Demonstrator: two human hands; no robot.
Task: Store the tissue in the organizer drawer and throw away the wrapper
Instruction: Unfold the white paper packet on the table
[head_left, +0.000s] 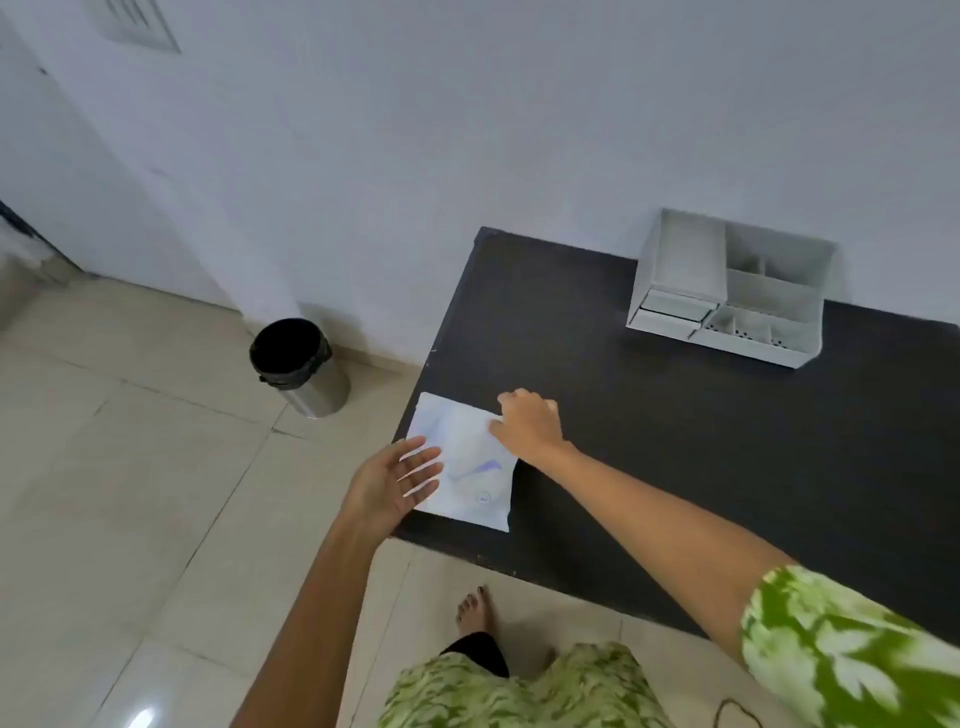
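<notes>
Tissue pack, centre frame, overhanging desk edge. Left hand open beside; right hand pinching corner. Risk: slides floorward.

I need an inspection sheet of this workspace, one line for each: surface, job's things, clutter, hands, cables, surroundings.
Surface: dark table against a white wall.
Job's things: wrapped tissue pack flat at the table's near left corner; white organizer at the back, drawers shut.
Clutter: nothing seen.
Hands: left hand open at the pack's left edge; right hand curled on its far right corner.
Cables: dark cord on the floor, partly visible.
Surroundings: tiled floor, lined bin left of the table.
</notes>
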